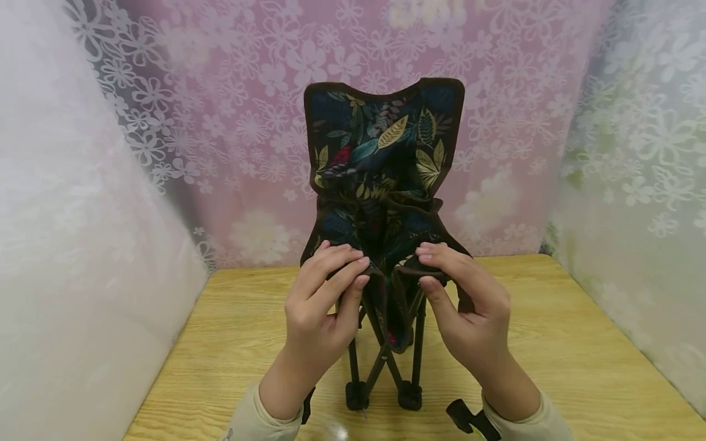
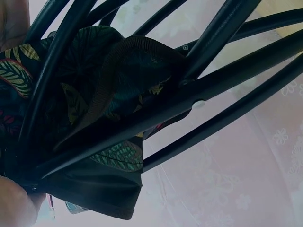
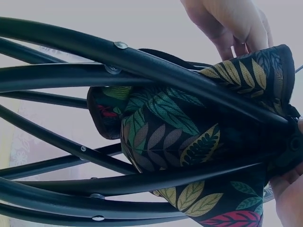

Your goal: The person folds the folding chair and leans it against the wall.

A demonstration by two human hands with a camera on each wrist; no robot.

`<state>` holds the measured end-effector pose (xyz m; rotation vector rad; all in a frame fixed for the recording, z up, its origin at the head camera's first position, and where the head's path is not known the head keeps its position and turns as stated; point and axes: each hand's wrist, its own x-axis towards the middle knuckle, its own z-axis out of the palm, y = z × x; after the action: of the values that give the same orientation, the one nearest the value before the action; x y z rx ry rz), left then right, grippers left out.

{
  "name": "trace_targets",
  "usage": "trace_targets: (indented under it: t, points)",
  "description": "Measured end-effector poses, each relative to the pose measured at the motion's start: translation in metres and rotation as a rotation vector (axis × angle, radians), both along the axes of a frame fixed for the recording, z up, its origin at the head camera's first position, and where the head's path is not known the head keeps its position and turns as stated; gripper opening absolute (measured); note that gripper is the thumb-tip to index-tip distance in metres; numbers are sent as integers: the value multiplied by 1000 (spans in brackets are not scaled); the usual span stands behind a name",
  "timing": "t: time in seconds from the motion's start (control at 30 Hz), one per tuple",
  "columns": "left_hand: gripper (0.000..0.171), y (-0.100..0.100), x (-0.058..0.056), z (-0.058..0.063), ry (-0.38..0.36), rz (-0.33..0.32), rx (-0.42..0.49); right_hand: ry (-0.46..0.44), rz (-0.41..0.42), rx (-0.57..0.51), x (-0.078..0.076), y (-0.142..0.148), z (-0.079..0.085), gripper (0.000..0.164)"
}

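A small folding camp chair (image 1: 386, 141) with dark leaf-print fabric stands half folded on the table, its backrest upright and its seat sagging into a deep crease in the middle. My left hand (image 1: 322, 297) grips the seat's front left corner, fingers over the top and thumb at the inner side. At the front right corner, my right hand (image 1: 474, 306) pinches the seat edge between thumb and fingers. Below the seat, the dark crossed legs (image 1: 384, 354) stand close together on black feet (image 1: 410, 395). In the right wrist view, riveted tubes (image 3: 156, 68) run beside the printed fabric (image 3: 161, 125).
The chair is on a wood-grain table (image 1: 220, 367). Behind it hangs a pink floral curtain (image 1: 242, 122), with a white sheet (image 1: 83, 257) at the left and a pale floral one (image 1: 634, 202) at the right. A black bracket-like piece (image 1: 469, 419) shows by my right wrist.
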<state>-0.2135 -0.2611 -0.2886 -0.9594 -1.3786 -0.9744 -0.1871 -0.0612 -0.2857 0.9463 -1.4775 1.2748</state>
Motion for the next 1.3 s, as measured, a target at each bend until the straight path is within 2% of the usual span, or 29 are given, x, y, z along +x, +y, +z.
trace_targets:
  t: [0.2,0.43,0.67,1.3]
  points:
    - [17,3,0,3,-20,11,4,1,-23,6,-4,-4,1,28]
    - [17,6,-3,3,8,25,13,-8,-76,32,-7,-11,0,29]
    - [17,6,-2,3,-14,22,15,-4,-113,51,-7,-14,0,30]
    - [16,12,0,8,-13,28,34,3,-86,58,-11,-19,2,30]
